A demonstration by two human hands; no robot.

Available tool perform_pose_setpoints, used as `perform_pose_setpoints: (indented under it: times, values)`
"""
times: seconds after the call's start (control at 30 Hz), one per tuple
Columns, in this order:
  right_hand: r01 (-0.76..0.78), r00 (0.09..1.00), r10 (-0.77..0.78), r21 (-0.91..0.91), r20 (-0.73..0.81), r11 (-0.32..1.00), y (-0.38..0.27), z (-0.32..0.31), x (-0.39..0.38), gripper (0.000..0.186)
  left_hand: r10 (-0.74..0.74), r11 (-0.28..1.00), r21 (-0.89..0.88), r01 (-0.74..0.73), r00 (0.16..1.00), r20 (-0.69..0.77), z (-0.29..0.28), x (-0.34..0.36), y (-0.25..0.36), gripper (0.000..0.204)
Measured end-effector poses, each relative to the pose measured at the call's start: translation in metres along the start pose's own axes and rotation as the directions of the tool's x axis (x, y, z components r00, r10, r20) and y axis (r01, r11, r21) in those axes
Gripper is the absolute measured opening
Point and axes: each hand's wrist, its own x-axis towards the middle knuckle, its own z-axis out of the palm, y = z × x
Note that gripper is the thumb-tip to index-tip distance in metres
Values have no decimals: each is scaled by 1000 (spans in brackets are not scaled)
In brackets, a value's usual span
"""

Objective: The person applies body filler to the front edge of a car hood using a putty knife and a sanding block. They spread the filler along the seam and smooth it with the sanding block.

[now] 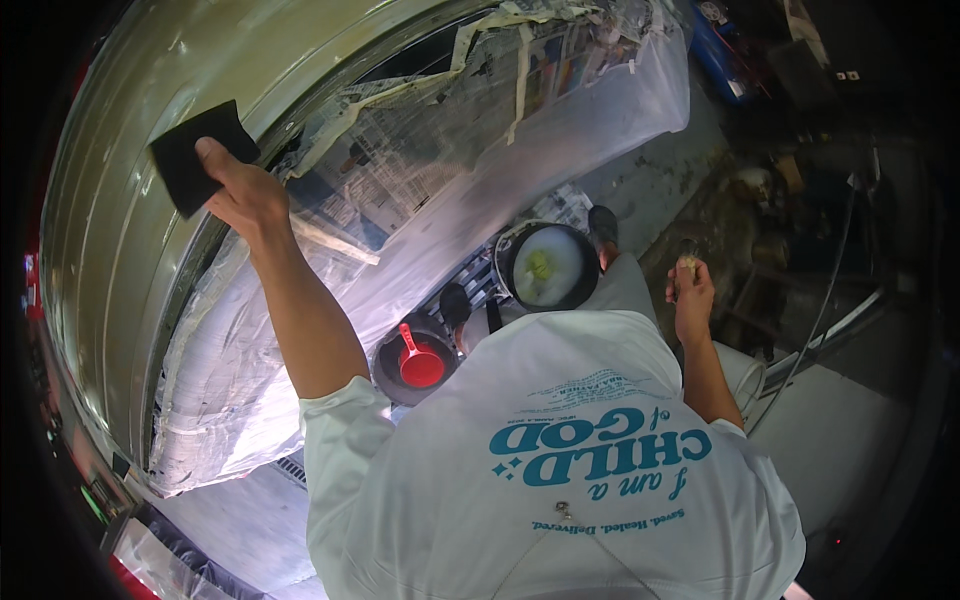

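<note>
My left hand (247, 198) is closed on a black sheet of sandpaper (185, 165), thumb on top. The sheet lies against the curved, olive-grey car body panel (300, 35), near the edge of its masked opening. Over on the right, my right hand (692, 300) is raised off the panel with its fingers bent together. A small pale thing (688, 258) shows at its fingertips, too small and dim to name. Between my arms, a dark bucket (507, 282) holds foamy water with a yellow-green lump (540, 264) in it.
Newspaper (400, 165) and plastic sheeting (520, 180) cover the opening beside the panel. A red dipper (421, 367) sits in a dark basin (385, 372) by my feet. Dim clutter and a thin cable (835, 290) are at the right, near a white cylindrical container (738, 375).
</note>
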Motion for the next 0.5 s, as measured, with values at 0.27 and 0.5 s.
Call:
perform_pose_setpoints:
  times: [0.27,0.5]
  values:
    - [190,885,-130,-92,447,977,-31,34,170,25,425,691,645,-326,905,2,8,-23,-46,37]
    - [336,424,-450,324,786,884,-151,169,292,43,603,354,844,-402,789,123,3,-21,-63,30]
